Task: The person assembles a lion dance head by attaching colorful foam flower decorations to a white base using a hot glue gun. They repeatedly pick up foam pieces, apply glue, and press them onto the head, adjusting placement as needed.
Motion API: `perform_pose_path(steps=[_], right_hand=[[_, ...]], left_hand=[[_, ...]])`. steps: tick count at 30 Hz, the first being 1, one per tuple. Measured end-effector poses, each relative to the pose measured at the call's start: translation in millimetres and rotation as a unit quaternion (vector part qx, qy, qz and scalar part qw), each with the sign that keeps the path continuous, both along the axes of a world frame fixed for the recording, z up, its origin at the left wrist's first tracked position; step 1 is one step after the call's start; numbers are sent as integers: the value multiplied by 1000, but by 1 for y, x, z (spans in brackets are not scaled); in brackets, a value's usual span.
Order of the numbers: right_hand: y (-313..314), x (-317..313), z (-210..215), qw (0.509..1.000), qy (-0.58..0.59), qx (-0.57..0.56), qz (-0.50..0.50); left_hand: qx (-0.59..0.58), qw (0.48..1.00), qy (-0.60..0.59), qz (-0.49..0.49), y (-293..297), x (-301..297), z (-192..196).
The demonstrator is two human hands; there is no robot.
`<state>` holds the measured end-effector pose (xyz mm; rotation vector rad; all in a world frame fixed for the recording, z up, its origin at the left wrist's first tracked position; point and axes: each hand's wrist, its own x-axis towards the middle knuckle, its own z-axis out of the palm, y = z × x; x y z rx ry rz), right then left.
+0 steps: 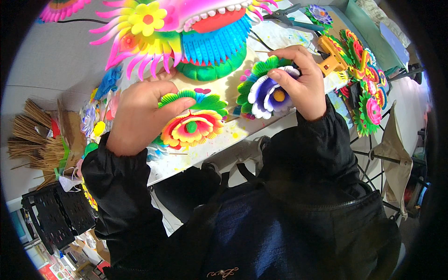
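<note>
My left hand [140, 109] is closed on a red and yellow flower ornament [189, 132] with a green centre. Its thumb lies across the green leaves behind the petals, while the other fingers are partly hidden. My right hand [302, 83] pinches a purple and white flower ornament [267, 99] with a yellow centre, thumb and fingers at its upper right edge. Both flowers are at the table's near edge. Just beyond them stands a large bright animal-head figure [217, 42] with white teeth, a ribbed blue part and a green base; neither flower visibly touches it.
Pliers [291, 19] and a yellow-orange tool [332, 57] lie at the far right of the paint-stained table [224, 140]. More painted flowers [371, 100] fill the right side. Bundles of thin sticks [35, 135] and a black crate [58, 214] are at left.
</note>
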<state>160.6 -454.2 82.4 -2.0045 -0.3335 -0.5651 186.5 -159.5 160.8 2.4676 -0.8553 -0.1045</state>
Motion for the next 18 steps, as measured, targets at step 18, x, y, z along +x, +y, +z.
perform_pose_path(steps=[18], right_hand=[[11, 15, -8, 995, 9, 29, 90]], left_hand=[[18, 999, -13, 39, 0, -1, -2]])
